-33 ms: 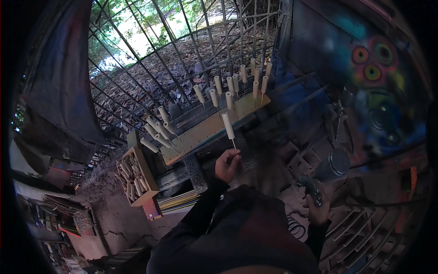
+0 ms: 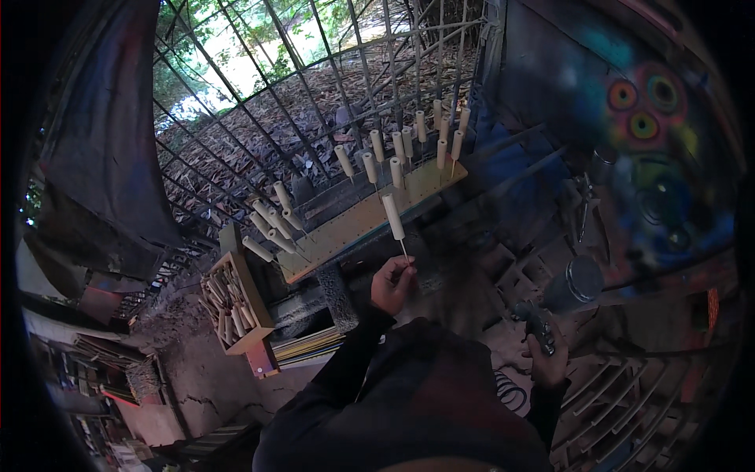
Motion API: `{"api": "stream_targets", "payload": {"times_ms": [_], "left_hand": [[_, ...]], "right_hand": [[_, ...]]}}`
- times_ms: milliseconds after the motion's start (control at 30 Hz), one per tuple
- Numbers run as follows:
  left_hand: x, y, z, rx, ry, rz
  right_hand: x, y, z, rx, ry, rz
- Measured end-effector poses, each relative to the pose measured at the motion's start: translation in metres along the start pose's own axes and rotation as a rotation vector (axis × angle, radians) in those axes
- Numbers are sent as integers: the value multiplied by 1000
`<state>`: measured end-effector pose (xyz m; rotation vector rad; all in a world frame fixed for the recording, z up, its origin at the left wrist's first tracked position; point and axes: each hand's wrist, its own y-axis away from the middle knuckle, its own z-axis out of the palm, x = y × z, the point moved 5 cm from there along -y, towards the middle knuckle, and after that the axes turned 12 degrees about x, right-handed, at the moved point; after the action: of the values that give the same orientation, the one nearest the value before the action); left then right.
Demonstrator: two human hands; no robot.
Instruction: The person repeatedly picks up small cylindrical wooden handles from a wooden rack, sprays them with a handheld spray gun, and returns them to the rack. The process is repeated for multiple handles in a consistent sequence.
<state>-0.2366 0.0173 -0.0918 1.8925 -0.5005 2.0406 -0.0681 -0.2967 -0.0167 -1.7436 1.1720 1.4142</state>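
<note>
My left hand (image 2: 392,284) pinches the thin rod under a pale cylinder (image 2: 393,217), which stands nearly upright above my fingers. My right hand (image 2: 548,358) is wrapped round a metal spray gun (image 2: 539,328), low on the right. Just beyond the gun is a grey metal cup (image 2: 575,285); whether it joins the gun I cannot tell. Ahead of my left hand, a long yellowish board (image 2: 346,234) with rows of small holes bears several similar pale cylinders (image 2: 370,167) on thin rods, grouped at its left and right ends.
To the left, a wooden box (image 2: 252,340) holds many loose pale cylinders. A metal grille (image 2: 314,94) rises behind the board. At right stand a paint-spattered panel (image 2: 653,157) and a rack of curved bars (image 2: 621,401). A coiled hose (image 2: 510,391) hangs beside my right forearm.
</note>
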Motion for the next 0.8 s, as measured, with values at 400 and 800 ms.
{"api": "stream_targets", "payload": {"times_ms": [400,800], "left_hand": [[6,13,-11,-48,-30,-49],[9,38,19,-38,-209,-217]], "right_hand": [[0,-38,12,41,55,-17],[29,-220,89,-47,47,-71]]}}
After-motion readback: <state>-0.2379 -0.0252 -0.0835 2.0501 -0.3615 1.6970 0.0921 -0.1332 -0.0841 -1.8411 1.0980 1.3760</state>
